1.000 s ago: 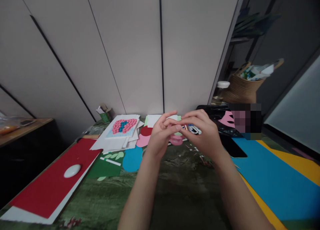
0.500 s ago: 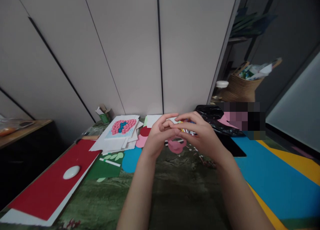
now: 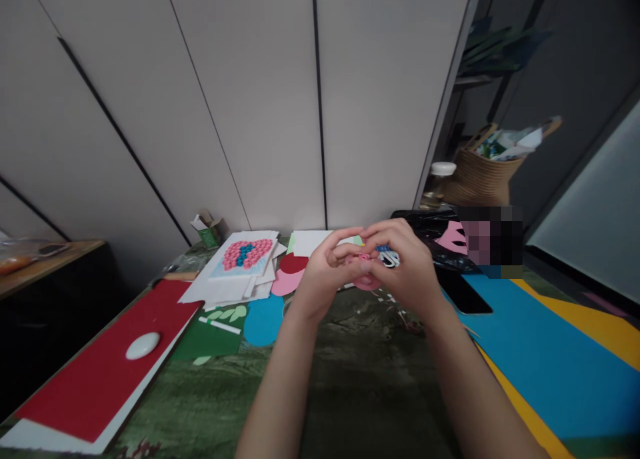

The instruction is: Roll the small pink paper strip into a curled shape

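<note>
Looks like a craft corner, in a home or a small office, I can't tell which. The desk (image 3: pixel 190 406) carries a red sheet (image 3: pixel 90 386) at lower left, a blue sheet (image 3: pixel 540 359) at lower right and a pink-and-blue picture (image 3: pixel 247 254) left of centre. Pale panels (image 3: pixel 250 99) rise behind; a woven basket (image 3: pixel 480 179) and a lidded jar (image 3: pixel 438 184) stand at right.

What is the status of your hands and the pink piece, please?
Left hand, right hand: pinching the pink piece together. Piece partly hidden by fingers. Black flat device lies apart, to the right.
</note>
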A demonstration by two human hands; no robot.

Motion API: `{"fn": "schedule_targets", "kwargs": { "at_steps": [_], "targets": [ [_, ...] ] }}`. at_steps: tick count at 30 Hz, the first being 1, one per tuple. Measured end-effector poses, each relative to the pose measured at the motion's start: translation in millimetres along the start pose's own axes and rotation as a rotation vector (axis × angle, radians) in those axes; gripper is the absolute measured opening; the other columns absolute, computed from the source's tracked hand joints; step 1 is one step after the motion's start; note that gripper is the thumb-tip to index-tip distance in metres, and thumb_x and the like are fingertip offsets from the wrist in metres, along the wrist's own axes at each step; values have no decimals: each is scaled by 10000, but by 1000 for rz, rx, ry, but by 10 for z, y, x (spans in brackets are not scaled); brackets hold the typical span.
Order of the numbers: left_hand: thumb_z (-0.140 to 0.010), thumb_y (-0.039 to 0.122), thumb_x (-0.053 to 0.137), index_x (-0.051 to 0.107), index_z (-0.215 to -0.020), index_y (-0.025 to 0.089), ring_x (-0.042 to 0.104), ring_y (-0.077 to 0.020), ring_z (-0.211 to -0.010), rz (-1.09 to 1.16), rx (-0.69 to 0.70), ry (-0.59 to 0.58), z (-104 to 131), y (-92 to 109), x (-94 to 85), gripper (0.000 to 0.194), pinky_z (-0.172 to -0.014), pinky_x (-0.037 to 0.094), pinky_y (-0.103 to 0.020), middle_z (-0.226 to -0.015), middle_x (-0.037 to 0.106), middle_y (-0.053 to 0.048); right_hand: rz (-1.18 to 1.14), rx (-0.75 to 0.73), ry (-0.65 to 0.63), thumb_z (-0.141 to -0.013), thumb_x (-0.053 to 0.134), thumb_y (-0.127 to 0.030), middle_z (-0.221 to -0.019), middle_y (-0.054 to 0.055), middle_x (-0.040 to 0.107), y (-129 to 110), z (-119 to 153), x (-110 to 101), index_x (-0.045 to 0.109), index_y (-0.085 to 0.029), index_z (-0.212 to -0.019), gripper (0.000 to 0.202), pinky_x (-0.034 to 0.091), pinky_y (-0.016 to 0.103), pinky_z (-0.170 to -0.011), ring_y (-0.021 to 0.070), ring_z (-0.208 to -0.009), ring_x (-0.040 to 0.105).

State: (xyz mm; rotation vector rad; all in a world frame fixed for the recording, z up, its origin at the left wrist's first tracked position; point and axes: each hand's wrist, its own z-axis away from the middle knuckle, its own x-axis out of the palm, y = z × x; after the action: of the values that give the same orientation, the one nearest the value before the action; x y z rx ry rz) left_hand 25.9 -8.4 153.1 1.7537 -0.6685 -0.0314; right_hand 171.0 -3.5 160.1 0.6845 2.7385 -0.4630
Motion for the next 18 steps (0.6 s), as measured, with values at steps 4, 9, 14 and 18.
{"fn": "schedule_targets", "kwargs": {
  "at_steps": [4,9,14,18],
  "targets": [
    [-659,208,760,575,-1082,186,607,-135,-730,23,23,63,-12,-28,30,462,-634,509,-254,-791,636,-13,8,-14,22,-732,631,-86,-822,9,602,-20,-10,31,515,-215,-749,175,430,354,-769,170,-831,562],
    [-637,194,774,578,-1065,176,601,-108,-654,43,52,105,-17,-34,16,471,-609,512,-237,-733,632,11,15,-21,19,-757,647,-138,-821,19,601,-18,-2,29,546,-210,-761,124,440,351,-767,169,-837,564],
    [-636,180,769,582,-1071,182,590,-89,-602,-10,61,100,2,-3,-2,474,-594,506,-223,-709,624,27,1,-19,-35,-758,666,-156,-860,33,608,15,12,-43,601,-210,-785,89,458,343,-763,173,-870,565],
    [-638,179,754,594,-1059,195,592,-101,-622,-46,68,94,15,17,-6,451,-615,502,-238,-703,602,30,2,-10,-105,-774,655,-172,-905,39,620,17,12,-96,643,-223,-822,71,469,344,-750,176,-868,563]
  ]
}}
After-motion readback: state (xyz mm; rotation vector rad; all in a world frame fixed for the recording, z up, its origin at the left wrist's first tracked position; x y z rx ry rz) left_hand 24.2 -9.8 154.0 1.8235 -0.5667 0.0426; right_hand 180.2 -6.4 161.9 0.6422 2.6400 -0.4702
